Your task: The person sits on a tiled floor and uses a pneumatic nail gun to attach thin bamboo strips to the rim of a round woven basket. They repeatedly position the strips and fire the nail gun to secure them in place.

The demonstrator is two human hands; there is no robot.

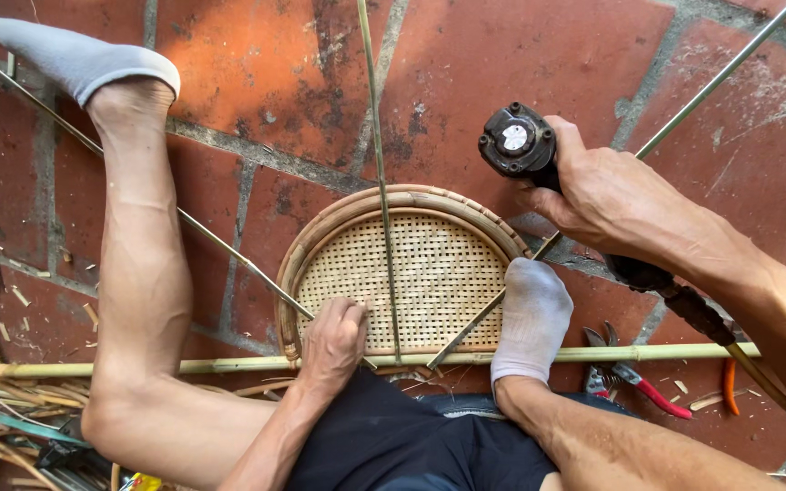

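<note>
A half-round woven rattan panel (429, 273) with a bent cane rim lies on the red brick floor between my legs. My left hand (334, 338) presses on its lower left edge, fingers curled on the weave beside a thin cane strip (384, 200). My right hand (616, 195) grips a black power tool (518, 141) just above the panel's upper right rim. My right foot in a grey sock (529, 318) rests on the panel's right side.
A long bamboo pole (229, 365) lies across under the panel. Thin cane rods (711, 82) fan outward over the bricks. Red-handled pliers (639, 382) and an orange-handled tool (730, 386) lie at right. Cane scraps and coils (2, 427) pile at lower left.
</note>
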